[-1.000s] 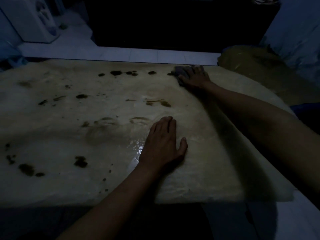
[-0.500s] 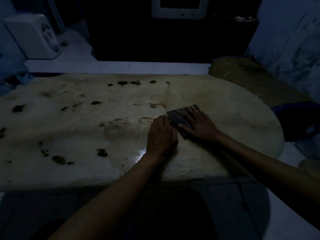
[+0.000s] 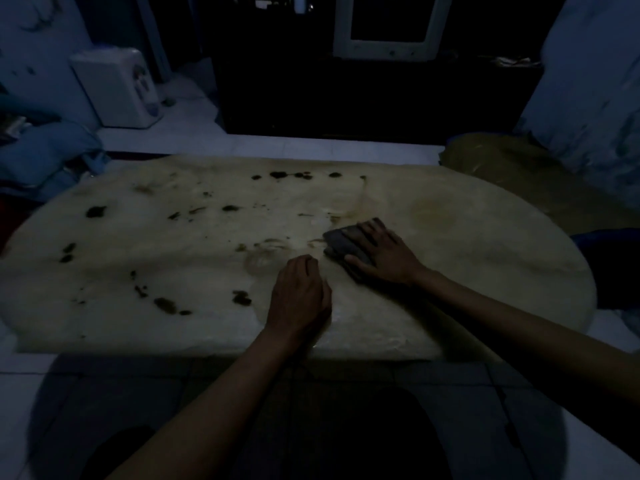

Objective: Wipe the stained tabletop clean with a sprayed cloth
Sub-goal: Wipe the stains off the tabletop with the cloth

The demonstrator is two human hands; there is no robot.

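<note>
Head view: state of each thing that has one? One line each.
tabletop: dark stains on left and far side, right part mostly clear
cloth: bunched, pressed flat on the tabletop
right hand: fingers spread over the cloth
left hand: resting on the tabletop, holds nothing
monitor: screen dark

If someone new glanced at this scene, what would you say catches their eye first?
Probably the pale tabletop, lit against a dark room and dotted with dark stains across its left half and far edge. Next, the right hand pressing a dark cloth flat near the middle, with the left hand resting beside it.
</note>
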